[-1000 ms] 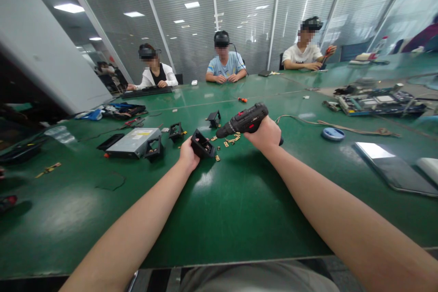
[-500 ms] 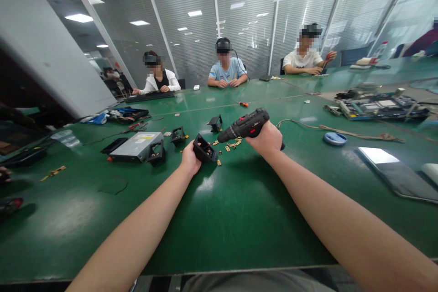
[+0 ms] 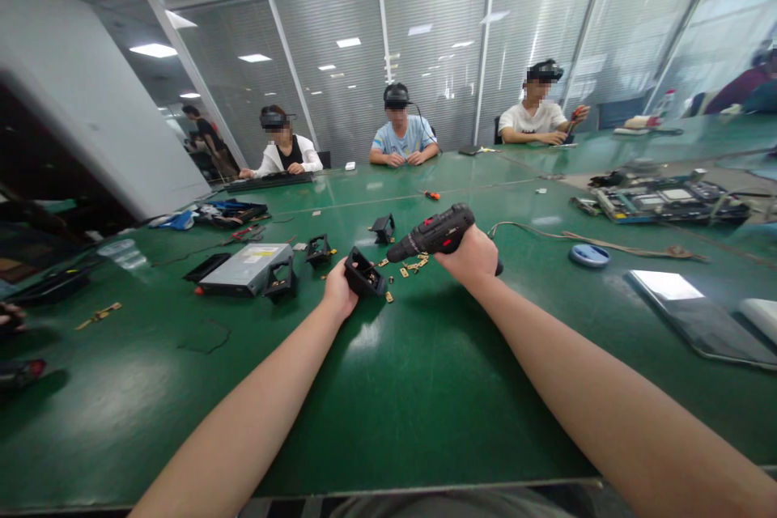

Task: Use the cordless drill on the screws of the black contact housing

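My left hand [image 3: 341, 291] grips a black plastic housing [image 3: 366, 275], tilted so its hollow inside faces up and to the right. Small brass-coloured bits show inside it. In my right hand [image 3: 472, 256] is a black cordless drill [image 3: 434, 233] with red marks, its chuck pointing left at the housing. Whether the bit touches anything inside is too small to tell. Loose brass pieces [image 3: 414, 266] lie on the green table beyond the housing. Similar black housings stand nearby, one [image 3: 382, 228] behind, one [image 3: 317, 250] to the left and another [image 3: 280, 279] nearer.
A silver disc drive [image 3: 246, 268] lies to the left, near a clear plastic cup [image 3: 123, 253]. On the right are a blue round lid [image 3: 589, 256], a tablet-like slab [image 3: 698, 316] and circuit boards [image 3: 673, 198]. Three people sit across the table.
The whole view has tilted up slightly, so things sit lower in the picture. Both hands keep their holds, and the drill stays pointed at the housing.
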`<state>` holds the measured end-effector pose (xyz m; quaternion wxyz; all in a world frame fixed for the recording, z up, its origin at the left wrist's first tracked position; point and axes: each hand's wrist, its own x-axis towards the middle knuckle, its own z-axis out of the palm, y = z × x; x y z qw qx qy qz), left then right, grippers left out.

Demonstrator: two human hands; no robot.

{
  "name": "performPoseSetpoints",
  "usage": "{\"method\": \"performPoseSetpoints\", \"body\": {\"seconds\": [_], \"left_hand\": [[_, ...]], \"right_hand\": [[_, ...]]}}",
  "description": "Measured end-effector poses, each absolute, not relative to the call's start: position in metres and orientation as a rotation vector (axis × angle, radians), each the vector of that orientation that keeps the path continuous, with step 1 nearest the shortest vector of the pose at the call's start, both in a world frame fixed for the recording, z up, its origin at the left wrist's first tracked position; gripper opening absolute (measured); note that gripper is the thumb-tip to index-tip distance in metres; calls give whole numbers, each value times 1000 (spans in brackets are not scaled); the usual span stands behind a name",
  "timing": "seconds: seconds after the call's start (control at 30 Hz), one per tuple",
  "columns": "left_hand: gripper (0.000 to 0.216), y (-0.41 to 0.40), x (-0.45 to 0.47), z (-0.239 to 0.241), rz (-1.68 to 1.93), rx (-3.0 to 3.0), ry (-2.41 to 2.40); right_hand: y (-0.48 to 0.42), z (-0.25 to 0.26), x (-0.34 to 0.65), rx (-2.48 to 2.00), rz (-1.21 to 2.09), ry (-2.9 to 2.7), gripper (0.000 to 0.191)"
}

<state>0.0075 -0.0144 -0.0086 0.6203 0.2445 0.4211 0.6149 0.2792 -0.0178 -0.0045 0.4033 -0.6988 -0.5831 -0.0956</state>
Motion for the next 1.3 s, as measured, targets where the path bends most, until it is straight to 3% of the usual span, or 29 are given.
{"method": "performPoseSetpoints", "body": {"seconds": [0.4,1.3], "left_hand": [[13,-13,5,-13,1450,565,945],[17,-12,8,-10,1429,555,960]], "right_hand": [[-19,-3,279,-1752,-264,-1473,48],[-16,-6,281,-1745,-242,-1476,51]]}}
